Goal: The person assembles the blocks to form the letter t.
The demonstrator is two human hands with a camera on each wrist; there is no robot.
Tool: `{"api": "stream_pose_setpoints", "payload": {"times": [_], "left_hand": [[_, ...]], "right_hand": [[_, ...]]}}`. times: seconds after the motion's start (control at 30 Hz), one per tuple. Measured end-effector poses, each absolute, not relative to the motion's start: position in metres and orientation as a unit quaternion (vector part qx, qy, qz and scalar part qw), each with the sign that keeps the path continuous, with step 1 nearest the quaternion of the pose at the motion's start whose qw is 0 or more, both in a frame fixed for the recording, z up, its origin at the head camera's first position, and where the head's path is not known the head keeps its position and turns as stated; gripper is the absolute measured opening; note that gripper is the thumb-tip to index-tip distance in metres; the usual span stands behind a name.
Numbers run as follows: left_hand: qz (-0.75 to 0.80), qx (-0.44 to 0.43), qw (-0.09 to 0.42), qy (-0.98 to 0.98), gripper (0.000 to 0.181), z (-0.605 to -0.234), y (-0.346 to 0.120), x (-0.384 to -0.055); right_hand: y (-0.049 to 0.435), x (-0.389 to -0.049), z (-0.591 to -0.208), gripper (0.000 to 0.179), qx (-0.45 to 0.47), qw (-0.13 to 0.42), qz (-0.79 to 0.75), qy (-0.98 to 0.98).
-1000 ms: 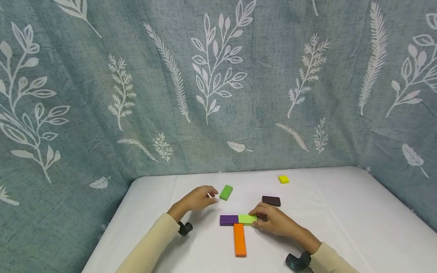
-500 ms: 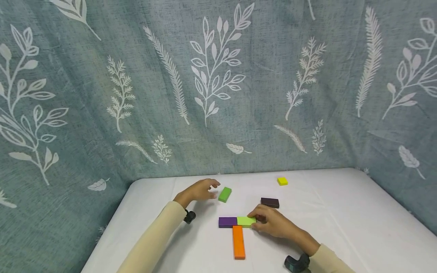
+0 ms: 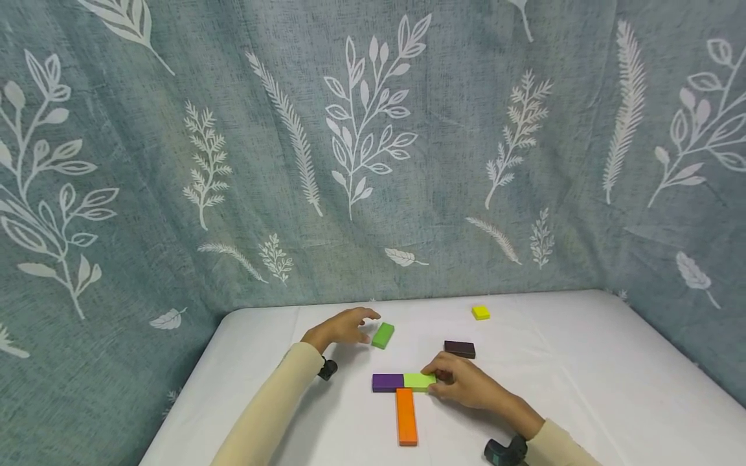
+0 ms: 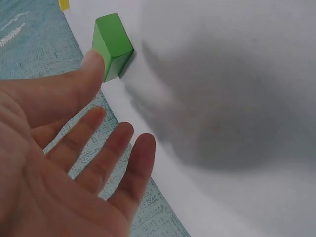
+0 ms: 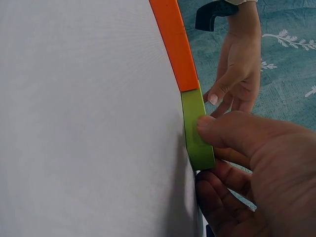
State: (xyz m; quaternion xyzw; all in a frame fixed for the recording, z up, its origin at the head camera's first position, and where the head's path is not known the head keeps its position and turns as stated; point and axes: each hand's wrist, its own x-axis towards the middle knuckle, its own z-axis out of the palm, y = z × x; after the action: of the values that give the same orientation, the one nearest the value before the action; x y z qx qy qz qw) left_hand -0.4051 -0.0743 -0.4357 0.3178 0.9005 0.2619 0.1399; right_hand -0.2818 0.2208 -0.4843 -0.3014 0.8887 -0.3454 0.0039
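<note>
Right hand (image 3: 463,380): is pinching the outer end of the lime block (image 3: 415,382) between thumb and fingers, close to the white tabletop (image 3: 559,388).
Lime block: is lying flat, its inner end meeting the purple block (image 3: 387,383) in a straight row.
Orange block (image 3: 406,417): is pointing back toward the person, its far end straddling the seam of that row and apparently touching both blocks.
Seam: is calling, I judge, for light pressure along the row only; pushing toward the orange block would be risking a skewed joint.
Left hand (image 3: 346,325): is hovering beside the green block (image 3: 383,336), thumb and fingers spread, gripping nothing.
Green block: is lying aslant beyond the row; the left wrist view is showing the thumb overlapping one edge, so whether they are touching I cannot tell.
Left approach: is best taking the long sides, thumb and fingers opposed, with the right hand holding the row steady meanwhile.
Dark block (image 3: 460,349): is sitting just beyond the right knuckles, so keeping that wrist quiet is avoiding a bump.
Yellow block (image 3: 480,313): is resting farther off, well apart from both hands.
</note>
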Motion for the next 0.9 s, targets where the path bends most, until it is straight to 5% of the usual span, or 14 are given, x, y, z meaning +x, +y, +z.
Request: {"api": "stream_pose_setpoints", "payload": {"times": [0.4,0.9], "left_hand": [[0.257,0.347,0.172,0.885,0.072,-0.445,-0.066,-0.406],[0.249,0.319,0.149,0.902,0.057,-0.454,-0.059,-0.41]], "right_hand": [[0.222,-0.282,-0.485,0.025,-0.302,0.005,-0.343,0.889],[0.223,-0.283,-0.486,0.026,-0.302,0.006,-0.347,0.888]]}}
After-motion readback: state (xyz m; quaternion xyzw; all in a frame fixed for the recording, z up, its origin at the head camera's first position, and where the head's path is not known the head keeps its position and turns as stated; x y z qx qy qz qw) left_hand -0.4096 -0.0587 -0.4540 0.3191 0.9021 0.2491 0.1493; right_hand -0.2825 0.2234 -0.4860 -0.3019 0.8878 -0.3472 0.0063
